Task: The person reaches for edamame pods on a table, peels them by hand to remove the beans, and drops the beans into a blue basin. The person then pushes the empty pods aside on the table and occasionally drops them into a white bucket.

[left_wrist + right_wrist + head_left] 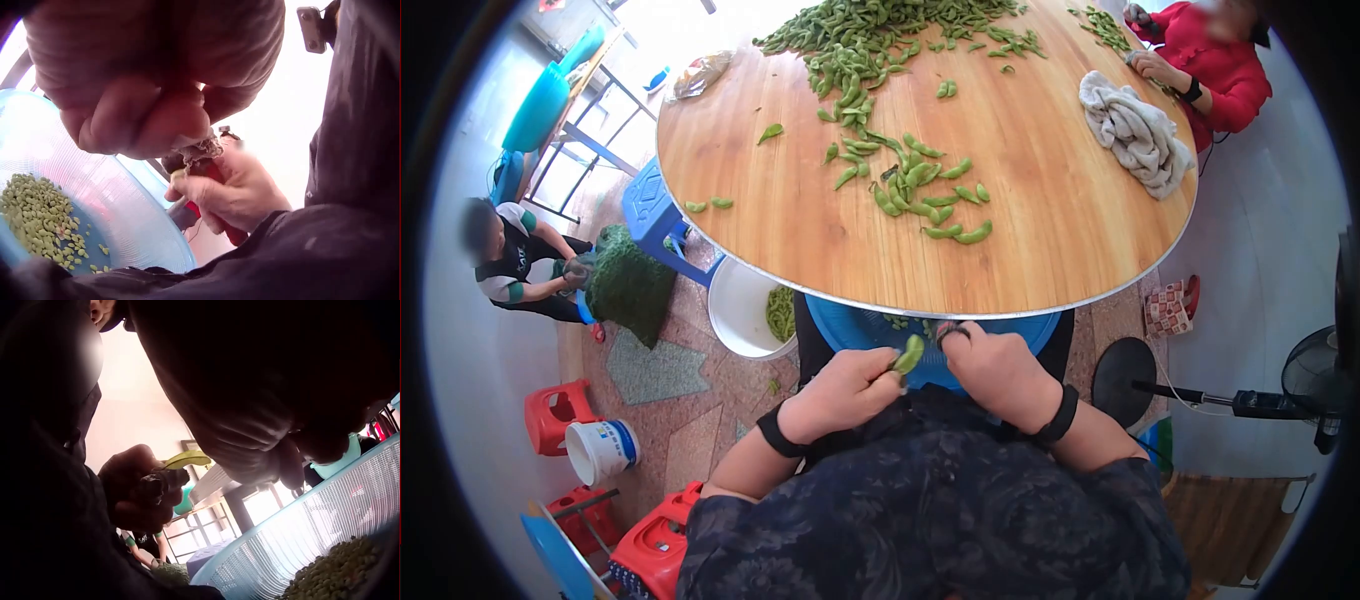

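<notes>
My left hand [845, 390] pinches a green bean pod [910, 355] between thumb and fingers; the pod sticks out past a greyish frayed wrap in the right wrist view [187, 459]. To its right, apart from the pod, my right hand [1005, 378] has curled fingers with a dark band on one; no pod shows in it. Below both hands, partly under the table edge, is a blue basket [835, 325]. Shelled beans [37, 215] lie in it in the left wrist view.
A round wooden table [740, 200] carries a large pod pile [870, 40], scattered pods and a crumpled cloth [1135, 135]. A white bucket [735, 310] stands left of the basket. One person in red sits back right, another at left beside a green sack [628, 285]. A fan [1310, 380] stands right.
</notes>
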`<state>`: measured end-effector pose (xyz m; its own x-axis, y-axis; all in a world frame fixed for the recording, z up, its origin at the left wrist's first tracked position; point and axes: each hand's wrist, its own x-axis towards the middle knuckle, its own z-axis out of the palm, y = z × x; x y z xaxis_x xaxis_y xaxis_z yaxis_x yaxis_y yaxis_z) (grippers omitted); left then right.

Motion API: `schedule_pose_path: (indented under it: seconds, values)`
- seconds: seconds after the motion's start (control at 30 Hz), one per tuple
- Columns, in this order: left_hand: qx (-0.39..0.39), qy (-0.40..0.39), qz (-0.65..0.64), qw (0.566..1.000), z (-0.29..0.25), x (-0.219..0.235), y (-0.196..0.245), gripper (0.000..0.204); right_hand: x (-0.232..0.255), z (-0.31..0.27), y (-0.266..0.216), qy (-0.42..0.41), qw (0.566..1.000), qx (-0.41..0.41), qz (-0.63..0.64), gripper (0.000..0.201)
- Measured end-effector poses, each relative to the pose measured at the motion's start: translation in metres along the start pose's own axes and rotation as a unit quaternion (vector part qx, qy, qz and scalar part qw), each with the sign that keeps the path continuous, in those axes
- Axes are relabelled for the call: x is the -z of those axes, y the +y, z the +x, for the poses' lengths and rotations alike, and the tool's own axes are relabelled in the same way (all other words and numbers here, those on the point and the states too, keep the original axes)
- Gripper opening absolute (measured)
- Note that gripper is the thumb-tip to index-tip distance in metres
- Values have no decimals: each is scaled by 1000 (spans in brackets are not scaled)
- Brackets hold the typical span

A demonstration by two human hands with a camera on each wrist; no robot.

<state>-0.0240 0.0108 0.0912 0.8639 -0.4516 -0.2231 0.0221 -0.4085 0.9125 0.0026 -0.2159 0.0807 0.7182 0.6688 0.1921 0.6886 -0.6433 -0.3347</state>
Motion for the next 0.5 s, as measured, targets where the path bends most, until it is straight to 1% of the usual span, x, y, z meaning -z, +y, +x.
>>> schedule_pose_path:
  seconds: [0.03, 0.07, 0.13, 0.17, 0.2, 0.23, 0.27, 0.3, 0.33, 0.37, 0.4, 0.43, 0.47, 0.5]
  values:
    - [36, 11, -26, 999, -4, 5, -2, 16, 0, -3, 3, -4, 999, 24, -21, 22]
    - [51, 42, -63, 996, -10, 8, -13, 18, 0, -6, 5, -2, 999, 24, -28, 22]
    - [124, 130, -123, 976, -24, 23, -35, 21, 0, -12, 7, -14, 1000, 14, -5, 21]
    - [142, 188, -81, 969, -30, 35, -52, 21, 8, -12, 6, -18, 1000, 5, 14, 15]
    - [159, 246, -38, 955, -37, 47, -71, 22, 21, -8, 7, -16, 1000, 5, 8, 15]
    - [138, 300, 83, 940, -45, 60, -97, 22, 36, -1, 9, 8, 1000, -1, 24, 12]
    - [115, 351, 203, 907, -52, 69, -115, 22, 47, 5, 13, 31, 999, -7, 42, 9]
    - [111, 352, 203, 907, -57, 74, -114, 22, 52, 10, 19, 19, 998, -53, 21, 12]
    - [158, 363, 233, 888, -62, 78, -109, 22, 56, 21, 25, 22, 998, -54, 18, 12]
    - [205, 372, 261, 867, -64, 80, -106, 21, 59, 33, 31, 54, 997, -63, -3, 12]
    - [200, 372, 260, 868, -64, 77, -107, 21, 62, 43, 35, 85, 994, -72, -24, 13]
    - [134, 381, 164, 900, -62, 73, -107, 19, 62, 53, 38, 87, 993, -72, -28, 13]
    - [65, 385, 66, 918, -56, 69, -101, 17, 60, 64, 41, 68, 995, -52, -46, 13]
    - [63, 354, 87, 929, -54, 66, -91, 15, 57, 70, 43, 48, 996, -32, -64, 13]
